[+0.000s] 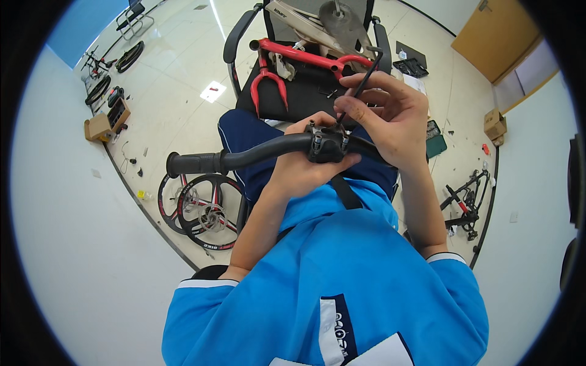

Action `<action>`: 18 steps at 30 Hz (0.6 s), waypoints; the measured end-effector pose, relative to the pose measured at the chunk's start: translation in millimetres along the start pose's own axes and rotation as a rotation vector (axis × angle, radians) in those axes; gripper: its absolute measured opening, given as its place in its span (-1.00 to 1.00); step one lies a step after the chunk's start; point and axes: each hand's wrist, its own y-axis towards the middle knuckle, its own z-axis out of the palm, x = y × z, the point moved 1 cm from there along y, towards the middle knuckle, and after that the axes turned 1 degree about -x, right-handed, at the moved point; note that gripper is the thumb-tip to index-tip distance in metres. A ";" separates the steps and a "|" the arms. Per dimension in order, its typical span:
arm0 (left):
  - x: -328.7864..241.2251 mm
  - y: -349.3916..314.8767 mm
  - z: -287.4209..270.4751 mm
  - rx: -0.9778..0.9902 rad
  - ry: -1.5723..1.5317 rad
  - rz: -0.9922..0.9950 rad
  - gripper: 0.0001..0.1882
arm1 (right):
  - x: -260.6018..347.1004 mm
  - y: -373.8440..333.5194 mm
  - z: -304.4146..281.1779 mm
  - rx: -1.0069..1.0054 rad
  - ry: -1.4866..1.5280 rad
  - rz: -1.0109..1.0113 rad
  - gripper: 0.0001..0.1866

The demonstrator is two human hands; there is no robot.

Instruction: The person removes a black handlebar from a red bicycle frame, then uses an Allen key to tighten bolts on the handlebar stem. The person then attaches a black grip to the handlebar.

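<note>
In the head view, the room has a pale tiled floor point(183, 67) with white walls curving around it and a blue wall panel at the upper left. There is no work surface here; the person sits with the work held over their lap. In front of the knees stands a black office chair point(241, 36) carrying a red bicycle frame point(305, 56) and a grey part above it. Two spoked bicycle wheels point(198, 210) lie on the floor at the person's left, a cardboard box point(101, 125) sits near the far left wall, and a green tool case point(434, 139) and a black bike assembly point(465, 204) lie on the right.

Both forearms rise from the lower edge, bent at the elbows, and meet over the lap.

The left hand point(305, 165) is closed around the middle of a black handlebar point(244, 157), cupping from below just beside the black stem clamp point(326, 143); the bar's grip end points toward the person's left.

The right hand point(390, 119) is curled above the clamp, fingers pinching a black hex key point(363, 79) whose lower tip stands in one of the clamp's bolts, the long arm tilting up and away.
</note>
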 end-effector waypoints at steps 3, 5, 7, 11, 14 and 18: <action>0.8 -0.4 -0.5 0.001 -0.004 0.007 -0.55 | 4.6 0.0 -2.5 0.006 -0.001 0.042 -0.60; -0.9 0.4 -0.4 0.010 -0.001 0.014 -0.55 | 0.2 -1.6 -5.3 0.003 0.023 -0.027 -0.60; -4.2 -0.9 0.5 0.021 -0.016 0.008 -0.55 | -0.3 -1.4 -6.2 0.007 0.084 -0.045 -0.59; -2.6 0.5 2.3 0.010 -0.017 0.046 -0.56 | 2.4 0.2 -5.8 0.063 0.209 -0.056 -0.54; -4.6 -0.4 2.3 0.019 -0.018 0.025 -0.56 | 3.3 0.5 -4.8 0.071 0.204 -0.052 -0.59; -6.8 -0.2 0.9 0.018 0.010 0.022 -0.58 | 8.5 -1.5 -3.1 0.031 0.009 0.006 -0.66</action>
